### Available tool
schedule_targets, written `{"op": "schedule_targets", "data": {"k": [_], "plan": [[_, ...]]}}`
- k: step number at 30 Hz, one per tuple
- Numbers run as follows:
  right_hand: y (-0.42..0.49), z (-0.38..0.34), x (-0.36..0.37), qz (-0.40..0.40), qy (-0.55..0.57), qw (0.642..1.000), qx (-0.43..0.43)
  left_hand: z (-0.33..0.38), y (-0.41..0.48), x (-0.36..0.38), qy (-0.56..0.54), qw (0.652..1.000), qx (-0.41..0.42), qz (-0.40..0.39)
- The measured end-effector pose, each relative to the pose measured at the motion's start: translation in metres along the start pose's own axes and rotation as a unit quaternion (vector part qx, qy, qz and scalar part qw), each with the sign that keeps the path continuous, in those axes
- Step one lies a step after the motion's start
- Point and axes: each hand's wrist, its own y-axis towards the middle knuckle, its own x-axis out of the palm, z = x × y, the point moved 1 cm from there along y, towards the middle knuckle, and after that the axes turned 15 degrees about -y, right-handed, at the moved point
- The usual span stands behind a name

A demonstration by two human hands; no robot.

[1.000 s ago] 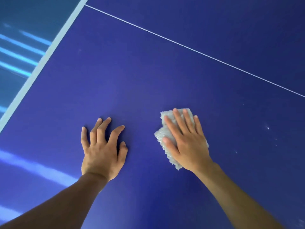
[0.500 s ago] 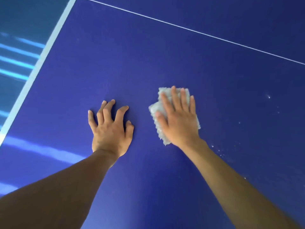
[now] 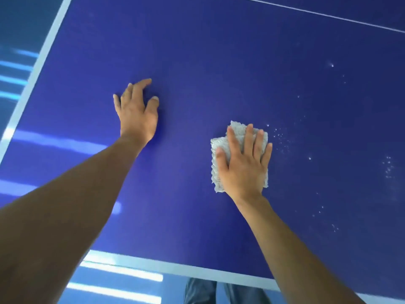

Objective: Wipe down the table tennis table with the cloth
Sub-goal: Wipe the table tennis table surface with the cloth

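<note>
The blue table tennis table (image 3: 219, 62) fills the view. A folded pale grey cloth (image 3: 215, 160) lies flat on it right of centre. My right hand (image 3: 244, 165) presses on the cloth with straight, spread fingers, and covers most of it. Further left, my left hand (image 3: 137, 110) rests on the bare table surface, its fingers loosely spread. White specks and droplets (image 3: 282, 141) dot the surface just right of the cloth and further right.
The table's white near edge line (image 3: 197, 269) runs along the bottom, and its left edge line (image 3: 32, 77) runs up the left side. A thin white centre line (image 3: 328, 16) crosses the top right. Dark trousers (image 3: 203, 290) and glossy floor show below the edge.
The view has shifted back, so the near table edge now shows. My right hand slid the cloth rightward and toward me, away from my left hand, up to the white specks.
</note>
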Motion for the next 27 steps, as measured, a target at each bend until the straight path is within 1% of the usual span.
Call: {"op": "schedule_targets", "data": {"k": [1,2,3,4,6,8,12,14,15,17,20,21,22,23,24,26,27], "plan": [[-0.009,-0.010,-0.001,0.006,0.003,1.000,-0.021,0.003,-0.008,-0.006,-0.059,0.998,-0.020,0.005],[-0.024,-0.018,0.000,0.023,0.001,0.998,-0.063,0.006,-0.020,-0.011,-0.081,0.996,-0.031,0.004],[-0.041,-0.024,0.004,0.041,-0.003,0.992,-0.118,0.007,-0.034,-0.015,-0.060,0.998,-0.026,-0.003],[-0.064,-0.026,0.008,0.052,-0.003,0.984,-0.171,0.006,-0.055,-0.017,-0.013,1.000,-0.005,-0.016],[-0.110,-0.018,0.019,0.057,0.003,0.969,-0.238,0.003,-0.102,-0.016,0.060,0.996,0.049,-0.043],[-0.149,0.006,0.030,0.059,0.003,0.964,-0.259,0.003,-0.143,-0.008,0.081,0.993,0.074,-0.050],[-0.193,0.089,0.043,0.048,-0.025,0.963,-0.263,0.015,-0.199,0.025,0.110,0.991,0.057,-0.053],[-0.193,0.136,0.044,0.035,-0.041,0.968,-0.246,0.025,-0.209,0.041,0.113,0.991,0.048,-0.047],[-0.185,0.157,0.043,0.029,-0.049,0.974,-0.220,0.030,-0.209,0.050,0.113,0.992,0.047,-0.043],[-0.154,0.187,0.041,0.014,-0.064,0.989,-0.135,0.040,-0.202,0.070,0.120,0.991,0.052,-0.041],[-0.101,0.191,0.032,-0.005,-0.035,0.999,0.015,0.046,-0.196,0.097,0.157,0.986,0.041,-0.046],[-0.089,0.182,0.030,-0.010,-0.017,0.999,0.045,0.045,-0.197,0.103,0.176,0.983,0.035,-0.046],[-0.082,0.170,0.027,-0.011,-0.006,0.998,0.054,0.045,-0.198,0.107,0.194,0.979,0.033,-0.045],[-0.080,0.156,0.025,-0.009,-0.002,0.999,0.041,0.044,-0.200,0.110,0.207,0.977,0.034,-0.042],[-0.085,0.143,0.024,0.001,0.002,1.000,0.006,0.043,-0.200,0.110,0.215,0.975,0.033,-0.039],[-0.112,0.126,0.027,0.031,0.008,0.992,-0.119,0.042,-0.200,0.109,0.222,0.974,0.029,-0.037],[-0.131,0.124,0.031,0.042,0.008,0.980,-0.192,0.043,-0.200,0.109,0.224,0.973,0.027,-0.036]]}}
